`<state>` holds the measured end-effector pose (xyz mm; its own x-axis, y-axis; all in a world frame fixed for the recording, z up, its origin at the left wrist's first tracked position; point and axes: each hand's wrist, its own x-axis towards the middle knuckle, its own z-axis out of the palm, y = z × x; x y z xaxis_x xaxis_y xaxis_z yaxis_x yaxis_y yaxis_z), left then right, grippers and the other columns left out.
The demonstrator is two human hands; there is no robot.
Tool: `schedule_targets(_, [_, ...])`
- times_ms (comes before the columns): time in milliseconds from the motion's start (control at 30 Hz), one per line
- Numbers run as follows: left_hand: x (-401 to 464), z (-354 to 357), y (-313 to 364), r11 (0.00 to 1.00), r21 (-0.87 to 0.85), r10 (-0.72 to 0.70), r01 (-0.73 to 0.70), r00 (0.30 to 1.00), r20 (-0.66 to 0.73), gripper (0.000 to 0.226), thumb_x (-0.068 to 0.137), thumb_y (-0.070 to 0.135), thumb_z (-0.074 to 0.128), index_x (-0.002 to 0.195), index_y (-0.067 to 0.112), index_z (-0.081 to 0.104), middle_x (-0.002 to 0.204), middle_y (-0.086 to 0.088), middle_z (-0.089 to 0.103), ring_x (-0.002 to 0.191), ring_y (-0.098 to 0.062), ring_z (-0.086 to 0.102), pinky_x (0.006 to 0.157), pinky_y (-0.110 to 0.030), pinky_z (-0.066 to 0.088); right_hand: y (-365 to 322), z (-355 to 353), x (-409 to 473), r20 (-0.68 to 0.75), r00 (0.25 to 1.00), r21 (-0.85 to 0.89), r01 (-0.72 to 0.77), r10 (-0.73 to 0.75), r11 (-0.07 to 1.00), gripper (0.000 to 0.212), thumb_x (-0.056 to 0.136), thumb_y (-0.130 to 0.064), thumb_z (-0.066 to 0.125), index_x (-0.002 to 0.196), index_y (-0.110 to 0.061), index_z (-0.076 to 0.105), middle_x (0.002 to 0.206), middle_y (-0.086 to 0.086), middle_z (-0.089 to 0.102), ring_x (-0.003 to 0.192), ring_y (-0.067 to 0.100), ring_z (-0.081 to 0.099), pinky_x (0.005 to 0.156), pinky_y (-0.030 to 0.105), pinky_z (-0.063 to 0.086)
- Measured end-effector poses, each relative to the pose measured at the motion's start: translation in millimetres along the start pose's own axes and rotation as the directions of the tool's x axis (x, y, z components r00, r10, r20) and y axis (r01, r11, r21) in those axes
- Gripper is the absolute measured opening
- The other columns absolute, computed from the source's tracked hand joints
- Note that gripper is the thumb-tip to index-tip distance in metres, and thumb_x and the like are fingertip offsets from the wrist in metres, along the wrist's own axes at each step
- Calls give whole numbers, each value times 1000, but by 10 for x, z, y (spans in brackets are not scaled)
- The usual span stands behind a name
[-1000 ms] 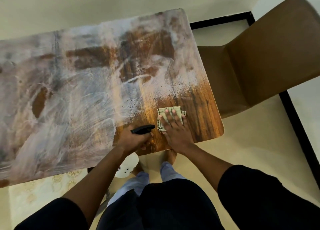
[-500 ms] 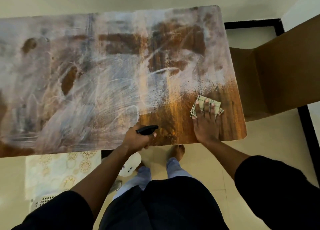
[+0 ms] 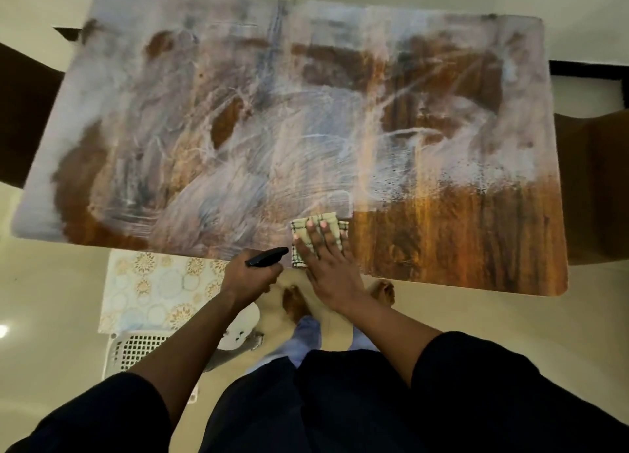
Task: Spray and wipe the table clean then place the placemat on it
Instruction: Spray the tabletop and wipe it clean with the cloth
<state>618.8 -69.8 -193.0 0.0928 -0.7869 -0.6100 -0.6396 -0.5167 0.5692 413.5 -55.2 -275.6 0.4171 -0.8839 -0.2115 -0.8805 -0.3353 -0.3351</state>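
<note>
The wooden table (image 3: 459,234) is smeared with white foam over most of its top; its near right part shows bare brown wood. My right hand (image 3: 326,258) presses flat on a checked cloth (image 3: 318,226) at the table's near edge. Just left of it, my left hand (image 3: 250,277) grips a spray bottle whose black nozzle (image 3: 267,256) points right; the white bottle body (image 3: 240,330) hangs below the table edge. A patterned placemat (image 3: 153,289) lies on a white perforated basket (image 3: 136,348) on the floor at the left.
A brown chair (image 3: 595,187) stands at the table's right end and a dark one (image 3: 23,112) at the left end. My bare feet (image 3: 296,302) stand on the beige floor under the near edge.
My right hand slid the cloth left along the near edge, from the right corner to beside the spray bottle. The view shifted so the whole table shows.
</note>
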Motion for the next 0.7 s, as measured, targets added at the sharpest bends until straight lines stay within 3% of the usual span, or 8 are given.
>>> schedule_targets(133, [12,-160,-161,999,-28,-26,26,1000,17,29,74,42,70,94,27,85,68,0,78,57,-18,74,54,-26,54,-93,22,68,19,997,-20,72,-72,997,76,105,-34,50,165,-28,4,173,4,-9,158,28,-14,125,56,-2])
schedule_targets(233, [78,-145,-181,998,-58,-7,11,998,69,17,79,31,73,91,30,85,67,-4,77,52,-20,69,50,-29,52,84,-71,-85,19,998,-60,56,-55,997,70,109,-40,37,165,-30,-4,172,1,-14,158,24,-16,126,55,2])
schedule_targets(300, [136,-89,-142,996,-89,-18,30,992,125,17,77,26,73,87,23,86,69,-7,77,49,-20,63,48,-31,51,278,-96,-264,-5,999,-59,-44,44,997,68,110,-43,35,165,-30,-3,173,1,-12,159,23,-14,126,56,9])
schedule_targets(400, [208,44,-55,989,-133,-36,60,984,174,30,66,34,69,79,12,83,72,-14,77,47,-20,58,51,-33,51,615,-127,-645,-37,969,-58,-245,243,968,69,106,-46,31,165,-29,1,173,2,-10,159,25,-11,126,55,9])
schedule_targets(467, [236,125,-13,988,-152,-13,42,983,184,35,66,35,69,83,9,84,72,-17,76,44,-15,55,52,-31,48,838,-148,-916,-50,921,-66,-390,387,919,68,104,-49,25,165,-29,4,173,2,-8,159,25,-9,126,54,8])
schedule_targets(533, [258,177,13,987,-160,9,23,980,198,24,73,29,73,81,8,84,72,-14,77,43,-10,56,52,-29,47,953,-159,-1092,-65,851,-45,-524,521,850,67,104,-49,22,166,-26,10,173,6,-1,160,28,-3,125,55,13])
schedule_targets(633, [284,195,13,985,-171,39,-6,981,190,16,81,15,77,66,14,78,71,-8,77,42,-6,55,50,-26,44,907,-120,-1100,-95,788,-24,-612,608,790,67,103,-46,24,165,-23,15,172,11,8,159,33,5,123,59,17])
schedule_targets(700, [287,163,-14,983,-185,40,-5,982,184,12,78,19,77,68,12,79,63,-5,72,40,-7,53,49,-26,43,802,-86,-1014,-107,778,-24,-625,620,780,68,102,-44,28,165,-24,14,173,11,5,159,34,4,123,60,16])
